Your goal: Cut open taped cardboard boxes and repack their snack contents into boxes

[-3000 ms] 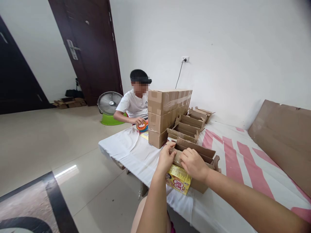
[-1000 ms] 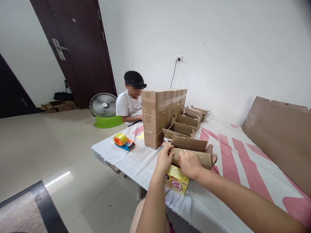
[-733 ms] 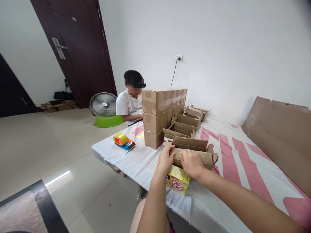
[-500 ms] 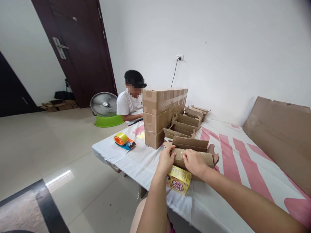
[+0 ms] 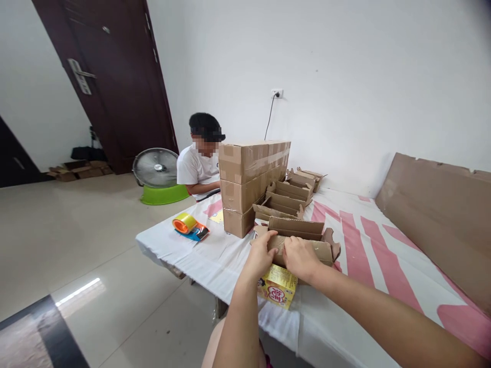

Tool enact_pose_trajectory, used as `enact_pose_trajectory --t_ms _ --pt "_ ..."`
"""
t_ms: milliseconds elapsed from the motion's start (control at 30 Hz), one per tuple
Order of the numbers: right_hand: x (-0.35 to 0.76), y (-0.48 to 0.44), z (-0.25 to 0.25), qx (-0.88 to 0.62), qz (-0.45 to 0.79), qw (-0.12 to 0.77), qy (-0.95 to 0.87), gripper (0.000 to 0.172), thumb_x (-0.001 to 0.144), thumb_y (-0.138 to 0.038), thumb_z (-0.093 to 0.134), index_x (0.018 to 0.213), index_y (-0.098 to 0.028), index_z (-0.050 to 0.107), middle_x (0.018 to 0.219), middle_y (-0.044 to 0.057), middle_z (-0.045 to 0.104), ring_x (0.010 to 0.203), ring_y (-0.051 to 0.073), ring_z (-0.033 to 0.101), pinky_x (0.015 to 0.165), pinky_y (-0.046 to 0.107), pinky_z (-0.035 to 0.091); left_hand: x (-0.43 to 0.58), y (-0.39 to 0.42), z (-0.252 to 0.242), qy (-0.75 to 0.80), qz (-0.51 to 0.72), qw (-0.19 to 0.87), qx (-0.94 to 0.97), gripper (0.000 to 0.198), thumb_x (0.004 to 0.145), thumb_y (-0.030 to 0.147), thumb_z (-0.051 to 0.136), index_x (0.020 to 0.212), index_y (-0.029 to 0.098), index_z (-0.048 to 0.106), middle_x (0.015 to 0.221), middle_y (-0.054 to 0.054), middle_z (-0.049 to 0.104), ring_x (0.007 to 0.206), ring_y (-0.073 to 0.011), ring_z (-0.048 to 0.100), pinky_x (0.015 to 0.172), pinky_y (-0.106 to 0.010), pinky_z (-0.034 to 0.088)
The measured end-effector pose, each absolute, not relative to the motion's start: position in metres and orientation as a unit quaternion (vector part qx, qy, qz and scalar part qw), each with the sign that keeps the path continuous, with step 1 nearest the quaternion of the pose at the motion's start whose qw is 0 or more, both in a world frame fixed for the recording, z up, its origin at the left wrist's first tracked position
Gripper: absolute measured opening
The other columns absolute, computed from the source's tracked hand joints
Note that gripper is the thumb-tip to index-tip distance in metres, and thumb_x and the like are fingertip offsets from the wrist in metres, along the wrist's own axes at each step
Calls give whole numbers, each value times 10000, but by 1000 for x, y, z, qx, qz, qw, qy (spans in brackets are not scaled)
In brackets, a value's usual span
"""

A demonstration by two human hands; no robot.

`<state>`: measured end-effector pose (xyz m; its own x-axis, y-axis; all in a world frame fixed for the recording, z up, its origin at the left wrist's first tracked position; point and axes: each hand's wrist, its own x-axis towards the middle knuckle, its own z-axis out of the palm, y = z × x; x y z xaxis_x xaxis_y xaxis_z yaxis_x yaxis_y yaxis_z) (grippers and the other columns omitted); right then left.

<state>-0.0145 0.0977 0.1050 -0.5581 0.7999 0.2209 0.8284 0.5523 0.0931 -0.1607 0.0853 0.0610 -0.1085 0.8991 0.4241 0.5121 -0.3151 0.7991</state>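
An open cardboard box (image 5: 320, 251) lies at the near edge of the table, its flaps raised. My left hand (image 5: 264, 251) holds the left part of its near flap, thumb and fingers bent around the cardboard. Close beside it, my right hand (image 5: 301, 256) presses curled fingers over the middle of the same flap; their tips are partly hidden. A yellow printed carton (image 5: 279, 286) sits just below the hands, partly covered by the flap and my left forearm.
Taped boxes (image 5: 245, 166) stand stacked beyond my hands, with several open boxes (image 5: 287, 197) alongside. A tape dispenser (image 5: 190, 227) lies left on the cloth-covered table (image 5: 230, 266). Across it sits a person (image 5: 195, 166). A large cardboard sheet (image 5: 433, 214) leans right; a fan (image 5: 157, 167) is behind.
The view has turned slightly, so everything sits a little further left. My right hand has shifted slightly along the flap towards my left hand, which keeps its hold.
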Motion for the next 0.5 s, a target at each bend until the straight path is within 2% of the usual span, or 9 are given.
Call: enact_pose_trajectory --t_ms 500 --pt "-2 100 103 -508 -114 107 -847 139 908 -179 464 942 -142 594 969 130 665 936 242 613 805 317 411 -157 86 65 561 495 209 630 516 687 14 622 1166 206 599 1146 -49 690 1093 -226 623 998 -381 456"
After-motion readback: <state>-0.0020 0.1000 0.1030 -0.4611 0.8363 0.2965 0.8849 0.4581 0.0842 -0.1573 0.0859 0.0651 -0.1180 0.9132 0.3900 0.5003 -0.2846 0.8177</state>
